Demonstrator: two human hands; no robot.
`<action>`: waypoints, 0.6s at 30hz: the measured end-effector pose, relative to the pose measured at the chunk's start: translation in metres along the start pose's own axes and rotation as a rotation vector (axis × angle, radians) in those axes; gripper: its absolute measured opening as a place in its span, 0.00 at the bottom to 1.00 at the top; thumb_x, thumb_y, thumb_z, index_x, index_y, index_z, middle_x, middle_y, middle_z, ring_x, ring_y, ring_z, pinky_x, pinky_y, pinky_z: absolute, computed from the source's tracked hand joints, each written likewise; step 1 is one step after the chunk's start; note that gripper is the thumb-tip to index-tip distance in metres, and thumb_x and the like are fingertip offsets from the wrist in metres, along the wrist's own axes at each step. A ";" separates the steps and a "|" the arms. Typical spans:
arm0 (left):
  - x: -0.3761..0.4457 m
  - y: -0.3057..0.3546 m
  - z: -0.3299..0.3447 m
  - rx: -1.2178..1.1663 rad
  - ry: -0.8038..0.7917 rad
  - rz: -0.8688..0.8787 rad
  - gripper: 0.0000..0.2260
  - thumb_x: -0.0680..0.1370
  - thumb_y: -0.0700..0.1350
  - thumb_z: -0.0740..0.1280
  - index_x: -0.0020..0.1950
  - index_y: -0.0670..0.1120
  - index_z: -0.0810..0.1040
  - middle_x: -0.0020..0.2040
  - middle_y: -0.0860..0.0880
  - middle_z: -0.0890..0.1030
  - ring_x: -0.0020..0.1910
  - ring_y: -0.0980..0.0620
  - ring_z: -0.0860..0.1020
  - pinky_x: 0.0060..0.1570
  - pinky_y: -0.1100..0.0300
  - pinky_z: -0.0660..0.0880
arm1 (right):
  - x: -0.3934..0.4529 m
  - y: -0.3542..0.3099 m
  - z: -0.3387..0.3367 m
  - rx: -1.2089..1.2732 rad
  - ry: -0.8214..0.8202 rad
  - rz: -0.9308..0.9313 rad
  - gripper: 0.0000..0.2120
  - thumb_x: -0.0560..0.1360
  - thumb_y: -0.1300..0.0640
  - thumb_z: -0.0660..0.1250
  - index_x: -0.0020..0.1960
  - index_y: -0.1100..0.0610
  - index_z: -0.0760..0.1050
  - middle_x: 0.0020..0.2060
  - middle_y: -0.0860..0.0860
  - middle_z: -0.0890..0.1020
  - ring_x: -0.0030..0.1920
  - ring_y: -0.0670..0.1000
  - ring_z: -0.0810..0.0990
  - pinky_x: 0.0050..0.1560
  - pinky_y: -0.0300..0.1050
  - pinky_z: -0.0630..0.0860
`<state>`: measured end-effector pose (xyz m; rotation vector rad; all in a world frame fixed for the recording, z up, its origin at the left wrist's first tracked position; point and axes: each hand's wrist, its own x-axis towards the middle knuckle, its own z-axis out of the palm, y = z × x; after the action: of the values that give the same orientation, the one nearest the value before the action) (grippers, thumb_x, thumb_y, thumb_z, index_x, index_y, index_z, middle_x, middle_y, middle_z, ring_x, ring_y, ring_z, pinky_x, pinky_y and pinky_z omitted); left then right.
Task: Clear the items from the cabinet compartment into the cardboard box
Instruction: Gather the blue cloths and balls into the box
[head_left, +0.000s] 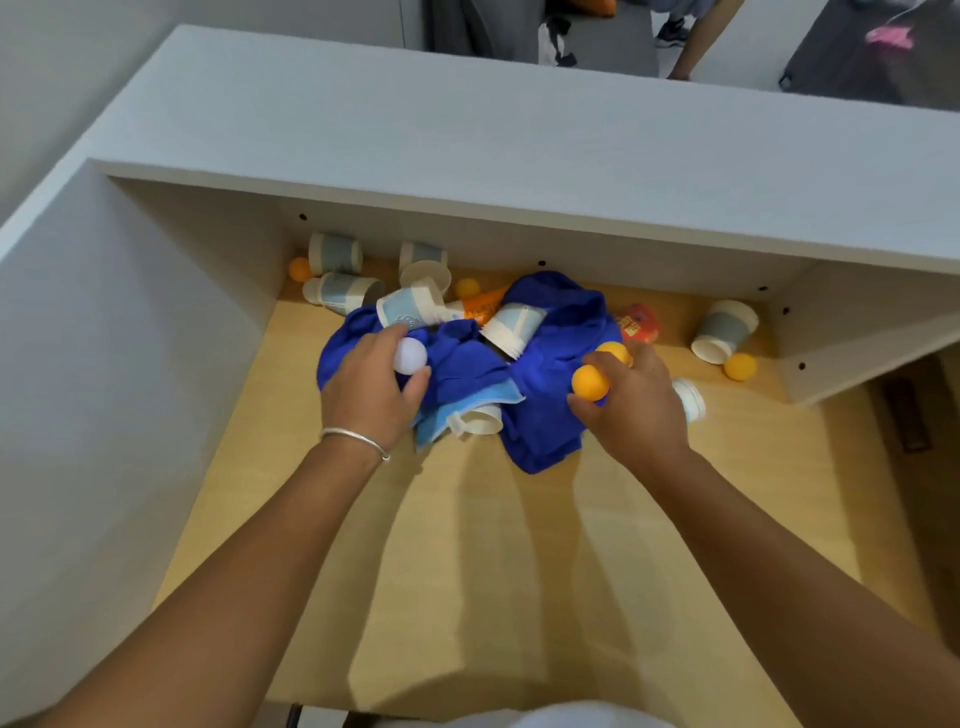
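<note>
Inside the cabinet compartment, on its wooden floor, lies a crumpled blue cloth with several paper cups on and around it. My left hand is closed on a white ball over the cloth's left side. My right hand grips an orange ball, with a second orange ball at its fingertips. More orange balls and cups lie near the back wall. A red packet and an orange tube peek out behind the cloth. No cardboard box is in view.
White cabinet walls close in the left, back and right sides; a white top panel overhangs the back. Beyond the cabinet, another person's arm and a dark bag are visible.
</note>
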<state>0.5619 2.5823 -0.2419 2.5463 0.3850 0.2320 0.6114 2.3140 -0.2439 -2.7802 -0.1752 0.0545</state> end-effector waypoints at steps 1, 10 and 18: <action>-0.006 0.014 0.002 -0.015 -0.008 0.027 0.21 0.75 0.50 0.69 0.66 0.50 0.72 0.57 0.49 0.78 0.56 0.47 0.76 0.48 0.50 0.75 | -0.008 0.005 -0.009 0.008 0.025 0.002 0.23 0.70 0.47 0.72 0.64 0.49 0.75 0.67 0.57 0.68 0.63 0.60 0.70 0.52 0.51 0.74; -0.048 0.151 0.040 -0.052 -0.042 0.269 0.20 0.75 0.52 0.69 0.65 0.50 0.73 0.58 0.50 0.78 0.55 0.47 0.77 0.45 0.49 0.76 | -0.064 0.094 -0.093 0.044 0.128 0.101 0.23 0.70 0.45 0.71 0.64 0.45 0.74 0.69 0.52 0.67 0.65 0.55 0.68 0.53 0.49 0.72; -0.077 0.311 0.095 -0.065 -0.106 0.537 0.19 0.75 0.52 0.69 0.64 0.50 0.74 0.57 0.51 0.78 0.54 0.48 0.77 0.45 0.50 0.77 | -0.110 0.210 -0.187 0.052 0.310 0.257 0.23 0.71 0.44 0.71 0.65 0.46 0.74 0.67 0.52 0.68 0.64 0.55 0.68 0.57 0.48 0.69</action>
<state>0.5814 2.2596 -0.1587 2.5344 -0.3503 0.2974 0.5379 2.0401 -0.1403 -2.6982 0.2572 -0.3021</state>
